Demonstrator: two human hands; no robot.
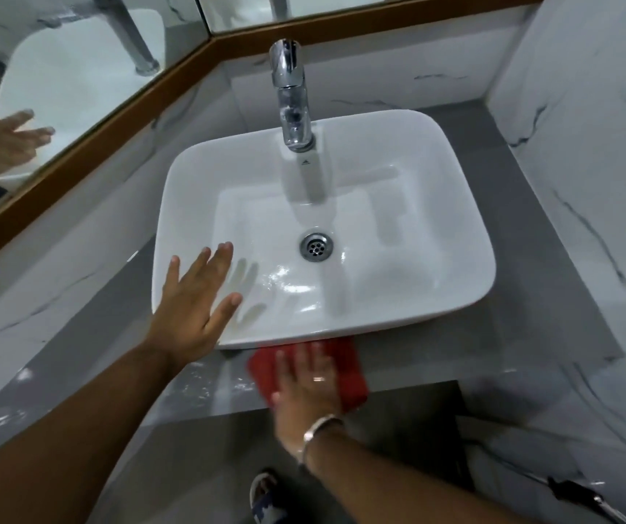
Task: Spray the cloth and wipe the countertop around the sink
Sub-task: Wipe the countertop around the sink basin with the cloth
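- Cloth (345,368): red, soft, limp, light by the look of it; lies flat on the grey countertop (523,334) along the front strip, its far edge tucked just under the front rim of the white sink (466,228).
- Handling, as I judge it: cloth has no stiffness of its own, so I drive it with a flat palm rather than a pinch; damp fabric should drag a little on the polished surface, and the narrow strip leaves the near edge of the cloth at the counter's lip, where it could slide off.
- Right hand (309,387): fingers spread and pressed flat on top of the cloth, not curled around it; a ring and a metal bangle show at finger and wrist.
- Left hand (194,308): open, fingers splayed, holding nothing, over the sink's front-left corner; I cannot tell whether it touches the rim.
- Countertop left of the sink: glossy, with what look like wet glints near the front edge.
- Faucet (290,96): chrome, upright at the back of the basin; drain (316,248) below.
- Writing: one small dark triangular mark on the basin beneath the faucet, too small to read; no spray bottle in view, no other labels.
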